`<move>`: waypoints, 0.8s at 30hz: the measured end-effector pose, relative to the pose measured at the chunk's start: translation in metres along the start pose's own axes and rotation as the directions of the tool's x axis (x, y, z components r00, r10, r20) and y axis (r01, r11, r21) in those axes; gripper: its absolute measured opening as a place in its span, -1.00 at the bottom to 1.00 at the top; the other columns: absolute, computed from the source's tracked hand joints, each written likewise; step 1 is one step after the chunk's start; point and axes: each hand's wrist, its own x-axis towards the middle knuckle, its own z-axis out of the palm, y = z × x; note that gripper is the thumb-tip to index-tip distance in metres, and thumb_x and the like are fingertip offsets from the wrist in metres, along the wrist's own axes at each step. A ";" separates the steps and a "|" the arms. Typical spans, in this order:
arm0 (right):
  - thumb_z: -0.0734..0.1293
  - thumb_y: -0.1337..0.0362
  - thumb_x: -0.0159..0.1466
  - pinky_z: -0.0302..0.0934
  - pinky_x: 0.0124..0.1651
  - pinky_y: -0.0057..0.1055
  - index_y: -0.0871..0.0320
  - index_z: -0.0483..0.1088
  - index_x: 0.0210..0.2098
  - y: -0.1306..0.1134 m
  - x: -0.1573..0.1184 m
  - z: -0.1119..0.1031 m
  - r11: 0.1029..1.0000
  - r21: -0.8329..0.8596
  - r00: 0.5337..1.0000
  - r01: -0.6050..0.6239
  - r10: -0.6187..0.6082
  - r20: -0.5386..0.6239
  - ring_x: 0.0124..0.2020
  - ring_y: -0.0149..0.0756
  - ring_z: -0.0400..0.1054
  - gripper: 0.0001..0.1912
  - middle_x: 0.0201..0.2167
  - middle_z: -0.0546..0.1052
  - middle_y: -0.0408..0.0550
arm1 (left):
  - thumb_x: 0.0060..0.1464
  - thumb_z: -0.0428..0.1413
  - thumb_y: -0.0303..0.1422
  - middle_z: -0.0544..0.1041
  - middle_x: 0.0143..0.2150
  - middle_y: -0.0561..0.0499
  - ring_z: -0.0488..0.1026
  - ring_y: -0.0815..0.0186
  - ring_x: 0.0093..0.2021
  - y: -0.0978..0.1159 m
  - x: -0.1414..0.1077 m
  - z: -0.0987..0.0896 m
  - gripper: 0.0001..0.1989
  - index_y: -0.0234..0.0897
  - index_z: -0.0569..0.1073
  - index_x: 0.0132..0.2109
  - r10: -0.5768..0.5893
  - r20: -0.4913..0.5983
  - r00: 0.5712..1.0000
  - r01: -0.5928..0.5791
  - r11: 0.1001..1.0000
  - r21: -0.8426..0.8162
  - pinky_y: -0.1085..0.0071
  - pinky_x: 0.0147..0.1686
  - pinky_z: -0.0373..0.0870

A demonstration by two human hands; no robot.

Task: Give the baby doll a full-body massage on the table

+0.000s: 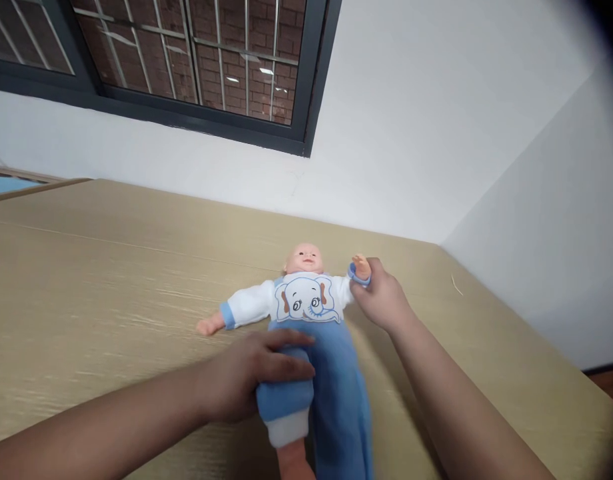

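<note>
A baby doll (pixel 306 300) lies on its back on the wooden tabletop, its head toward the wall. It wears a white top with an elephant print and blue trousers (pixel 336 393). My left hand (pixel 266 367) is closed around the doll's bent leg on the left, over the blue cloth above its white cuff. My right hand (pixel 381 290) grips the doll's raised arm near the blue cuff, and the small doll hand (pixel 360 267) sticks up beside my fingers. The doll's other arm (pixel 246 307) rests stretched out to the left.
Behind the wooden tabletop (pixel 111 267) rises a white wall (pixel 386 133) with a dark-framed, barred window (pixel 196 60). A thin pale strand (pixel 457 285) lies at the right. Something light blue (pixel 11 185) shows past the far left edge.
</note>
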 end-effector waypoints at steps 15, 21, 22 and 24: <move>0.17 0.36 0.40 0.05 -0.06 -0.13 -0.16 0.15 0.36 -0.073 -0.054 0.021 0.615 -0.594 0.855 0.518 -0.365 0.367 -0.08 0.02 0.23 -0.43 -0.07 0.42 0.11 | 0.17 0.23 -0.40 0.44 0.20 -0.07 0.46 0.18 0.13 0.004 0.012 0.005 -0.64 -0.06 0.54 0.11 -0.106 0.133 0.985 0.133 0.967 -0.219 0.28 0.09 0.46; 0.20 0.38 0.36 0.09 0.04 -0.14 -0.09 0.24 0.31 -0.059 -0.050 0.023 0.711 -0.496 0.867 0.499 -0.405 0.291 -0.02 -0.01 0.25 -0.45 -0.01 0.44 0.09 | 0.15 0.23 -0.37 0.45 0.18 -0.12 0.48 0.14 0.10 0.008 0.015 0.000 -0.65 -0.10 0.54 0.10 -0.117 0.139 0.983 0.140 0.975 -0.170 0.25 0.05 0.48; 0.22 0.40 0.33 0.10 0.08 -0.15 -0.05 0.25 0.30 -0.053 -0.048 0.023 0.756 -0.446 0.877 0.480 -0.406 0.256 0.00 -0.03 0.26 -0.44 0.00 0.45 0.08 | 0.14 0.24 -0.38 0.45 0.19 -0.12 0.48 0.14 0.10 0.009 0.014 -0.001 -0.62 -0.09 0.53 0.11 -0.111 0.144 0.983 0.134 0.978 -0.162 0.25 0.05 0.48; 0.26 0.40 0.28 0.13 0.11 -0.21 0.04 0.29 0.26 -0.037 -0.039 0.021 0.862 -0.287 0.907 0.417 -0.376 0.189 0.02 -0.08 0.30 -0.45 0.04 0.46 0.05 | 0.14 0.24 -0.38 0.43 0.22 -0.12 0.47 0.13 0.11 0.013 0.012 -0.005 -0.58 -0.07 0.49 0.15 -0.075 0.163 0.984 0.101 0.983 -0.155 0.26 0.05 0.47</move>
